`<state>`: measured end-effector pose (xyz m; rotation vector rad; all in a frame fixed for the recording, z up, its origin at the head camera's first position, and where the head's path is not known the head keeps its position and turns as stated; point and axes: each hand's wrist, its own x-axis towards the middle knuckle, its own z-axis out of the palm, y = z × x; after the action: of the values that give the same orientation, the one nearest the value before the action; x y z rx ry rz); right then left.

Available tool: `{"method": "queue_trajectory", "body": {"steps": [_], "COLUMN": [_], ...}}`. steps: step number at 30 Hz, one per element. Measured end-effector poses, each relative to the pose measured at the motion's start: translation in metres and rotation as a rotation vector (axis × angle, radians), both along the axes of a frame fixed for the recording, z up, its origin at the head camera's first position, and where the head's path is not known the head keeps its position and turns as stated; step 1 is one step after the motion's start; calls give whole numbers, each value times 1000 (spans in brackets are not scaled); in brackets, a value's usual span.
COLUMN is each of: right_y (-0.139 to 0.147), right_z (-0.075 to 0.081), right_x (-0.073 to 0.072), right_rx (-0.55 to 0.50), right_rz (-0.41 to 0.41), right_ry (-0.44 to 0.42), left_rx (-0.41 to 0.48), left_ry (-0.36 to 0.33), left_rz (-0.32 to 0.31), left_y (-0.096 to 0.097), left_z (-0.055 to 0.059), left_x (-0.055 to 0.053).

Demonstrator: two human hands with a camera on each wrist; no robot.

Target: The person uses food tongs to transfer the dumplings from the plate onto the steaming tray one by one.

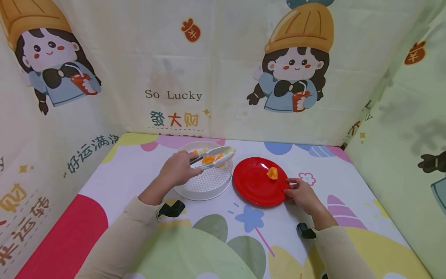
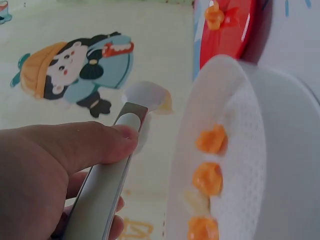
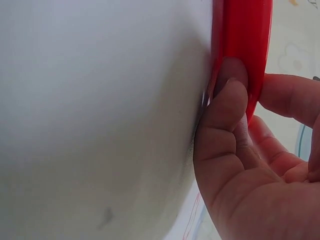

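Note:
My left hand (image 1: 179,166) grips a pair of metal tongs (image 2: 100,192) with pale, rounded tips. A pale yellow piece (image 2: 167,103) shows at those tips, held over the white round steamer tray (image 1: 205,194). Inside the tray, which has a perforated base, lie several small orange, dumpling-like pieces (image 2: 208,178) and a pale one (image 2: 196,202). To its right is a red plate (image 1: 256,193) with one orange piece (image 1: 272,173) on it. At the plate's right rim my right hand (image 1: 302,195) holds the edge between fingers and thumb.
A patterned cloth (image 1: 167,248) covers the table. Printed curtains (image 1: 226,69) hang behind it and along both sides. The steamer tray and plate stand side by side, close together, towards the table's back half.

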<state>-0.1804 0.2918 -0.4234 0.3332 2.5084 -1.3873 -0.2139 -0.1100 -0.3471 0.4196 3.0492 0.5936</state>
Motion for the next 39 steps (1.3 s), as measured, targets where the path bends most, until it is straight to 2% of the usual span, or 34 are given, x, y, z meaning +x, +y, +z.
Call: {"method": "queue_trajectory", "body": {"steps": [10,17,27,39], "right_y": [0,1,1,1], "right_z": [-1,-4,-4,-3], "right_x": [0,0,-1,-1], "right_rx": [-3,3,-1,6], "right_rz": [2,0,-8,2], "right_ry": [8,10,6,5], "left_rx": [-3,-10,-9,-37], "left_ry": [-42,-86,-99,-82], "left_rz": [92,147,152,138], "left_y": [-51,-72,-79,-80], "left_z": [-2,-14,-24,-27], "left_x": [6,8,7,6]}}
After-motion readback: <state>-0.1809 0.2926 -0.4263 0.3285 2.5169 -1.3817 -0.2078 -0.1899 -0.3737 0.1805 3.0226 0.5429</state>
